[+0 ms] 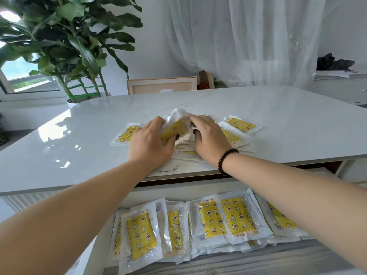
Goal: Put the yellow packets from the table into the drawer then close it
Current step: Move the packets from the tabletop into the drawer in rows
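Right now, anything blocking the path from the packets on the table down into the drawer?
Nothing visible. Both hands, left hand and right hand, already gather the packets on the table. The drawer is open just below the table edge, with packets in the drawer but no cover.

Looks like a home, prob. a living or dining rm. Big leafy potted plant in a white pot stands by a window at far left, w/ daylight coming in. Sheer white curtain hangs along the back wall, reaching down behind the table. Glossy white table w/ rounded corners fills the middle; an open drawer sits below its near edge. A light wood picture frame leans vs. the wall behind it. At far right, a white cabinet w/ a dark crumpled item on top. No work gear or shop fittings; furnishings are domestic.
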### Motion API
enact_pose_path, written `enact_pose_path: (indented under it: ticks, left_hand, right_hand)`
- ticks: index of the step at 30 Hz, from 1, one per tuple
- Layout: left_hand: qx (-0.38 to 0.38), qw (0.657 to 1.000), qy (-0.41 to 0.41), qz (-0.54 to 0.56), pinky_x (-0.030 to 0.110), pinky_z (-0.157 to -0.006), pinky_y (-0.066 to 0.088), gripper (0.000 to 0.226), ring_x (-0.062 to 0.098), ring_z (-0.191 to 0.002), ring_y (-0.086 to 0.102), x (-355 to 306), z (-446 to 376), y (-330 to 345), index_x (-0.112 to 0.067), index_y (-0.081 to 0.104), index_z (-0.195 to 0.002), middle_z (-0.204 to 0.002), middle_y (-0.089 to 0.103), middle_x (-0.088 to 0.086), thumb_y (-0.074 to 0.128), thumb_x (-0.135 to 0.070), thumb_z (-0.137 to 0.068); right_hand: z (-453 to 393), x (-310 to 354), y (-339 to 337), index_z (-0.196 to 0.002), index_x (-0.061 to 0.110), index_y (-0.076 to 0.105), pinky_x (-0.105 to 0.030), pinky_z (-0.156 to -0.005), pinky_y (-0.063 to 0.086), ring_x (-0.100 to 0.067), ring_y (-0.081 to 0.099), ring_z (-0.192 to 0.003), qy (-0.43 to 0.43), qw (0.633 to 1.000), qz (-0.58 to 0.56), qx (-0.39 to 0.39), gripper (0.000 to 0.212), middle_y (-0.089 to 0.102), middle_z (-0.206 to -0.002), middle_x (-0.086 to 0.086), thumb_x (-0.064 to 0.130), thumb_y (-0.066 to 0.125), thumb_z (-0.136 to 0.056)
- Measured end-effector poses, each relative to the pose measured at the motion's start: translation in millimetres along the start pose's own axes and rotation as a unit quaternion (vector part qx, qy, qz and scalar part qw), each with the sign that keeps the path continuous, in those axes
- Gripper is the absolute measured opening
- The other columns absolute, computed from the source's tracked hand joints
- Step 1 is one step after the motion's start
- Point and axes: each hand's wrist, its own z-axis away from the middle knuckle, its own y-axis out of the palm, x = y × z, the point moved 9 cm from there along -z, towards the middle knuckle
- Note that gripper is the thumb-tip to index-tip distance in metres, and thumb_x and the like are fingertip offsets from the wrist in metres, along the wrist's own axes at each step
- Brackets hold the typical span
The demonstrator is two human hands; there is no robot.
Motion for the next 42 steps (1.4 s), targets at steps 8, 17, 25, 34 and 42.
enact_pose_path:
  ticks: [8,17,25,34,42]
  left_hand:
    - [-0.057,0.943,-0.315,0.093,0.041,-0.089,0.042,0.032,0.031,-0.098,0.054,78,0,-6,-0.012,0.050,-0.091,-0.090,0.055,0.003,0.060,-0.040,-0.078]
    - [0.101,0.901,-0.422,-0.005,0.046,-0.103,0.040,0.056,0.035,-0.113,0.051,129,3,4,-0.008,0.060,-0.100,-0.106,0.061,0.015,0.053,-0.054,-0.068]
    - [0.104,0.906,-0.402,0.089,0.039,-0.064,0.055,0.031,0.035,-0.074,0.069,127,6,-9,-0.012,0.057,-0.079,-0.087,0.068,0.017,0.067,-0.041,-0.073]
    - [0.126,0.881,-0.410,0.202,0.022,-0.042,0.041,0.022,0.024,-0.051,0.055,124,7,-20,-0.012,0.064,-0.088,-0.067,0.062,0.008,0.077,-0.027,-0.078]
    - [0.198,0.805,-0.335,0.447,0.029,-0.058,0.060,0.021,0.023,-0.065,0.072,45,2,19,-0.002,0.065,-0.095,-0.079,0.075,0.011,0.074,-0.008,-0.077]
  right_hand:
    - [1,-25,17,-0.115,0.017,0.059,-0.035,-0.095,0.036,-0.021,0.041,-0.121,0.110,0.976,0.156,0.100,0.033,0.050,-0.121,0.000,0.035,0.050,-0.089]
    - [1,-31,19,-0.097,0.023,0.060,-0.035,-0.093,0.038,-0.019,0.045,-0.111,0.130,0.975,0.145,0.112,0.020,0.051,-0.110,0.002,0.036,0.047,-0.089]
    - [-1,-29,19,-0.100,0.022,0.059,-0.034,-0.091,0.038,-0.018,0.046,-0.112,0.127,0.977,0.133,0.113,0.020,0.052,-0.111,0.002,0.034,0.048,-0.088]
    - [-2,-30,20,-0.102,0.022,0.055,-0.035,-0.093,0.041,-0.017,0.047,-0.111,0.131,0.976,0.127,0.118,0.020,0.051,-0.111,0.003,0.036,0.048,-0.089]
    - [-3,-32,8,-0.093,0.010,0.057,-0.026,-0.068,0.040,-0.015,0.052,-0.079,0.180,0.973,-0.130,0.054,0.028,0.057,-0.086,0.000,0.034,0.044,-0.098]
